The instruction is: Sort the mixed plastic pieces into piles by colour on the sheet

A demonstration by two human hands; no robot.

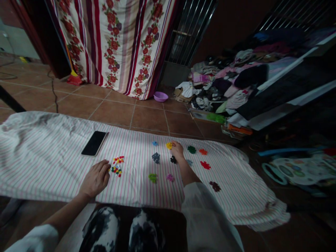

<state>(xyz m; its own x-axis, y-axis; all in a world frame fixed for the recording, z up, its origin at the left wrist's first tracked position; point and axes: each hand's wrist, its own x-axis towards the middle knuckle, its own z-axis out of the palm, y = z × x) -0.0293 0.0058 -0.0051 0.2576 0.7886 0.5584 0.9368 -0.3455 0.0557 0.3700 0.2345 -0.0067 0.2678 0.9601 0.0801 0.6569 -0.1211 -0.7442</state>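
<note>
On the striped cloth, my left hand (96,178) rests with its fingers drawn together beside a mixed cluster of small coloured pieces (117,169). A speck of yellow shows by its fingertips; whether it is gripped is unclear. Farther right, my right hand (177,150) reaches out, its fingers pinched at the edge of a yellow pile (169,145). Anything between those fingers is too small to make out. Close to that hand and wrist lie a black pile (173,159) and a grey-blue pile (189,162), partly covered by the arm.
Around them are dark grey (155,158), light blue (155,143), lime (152,177), pink (170,177), dark green (191,149), orange (203,152), red (205,165) and brown (215,186) piles. A phone (93,143) lies left on the cloth (52,157). Beyond is a purple basin (160,97).
</note>
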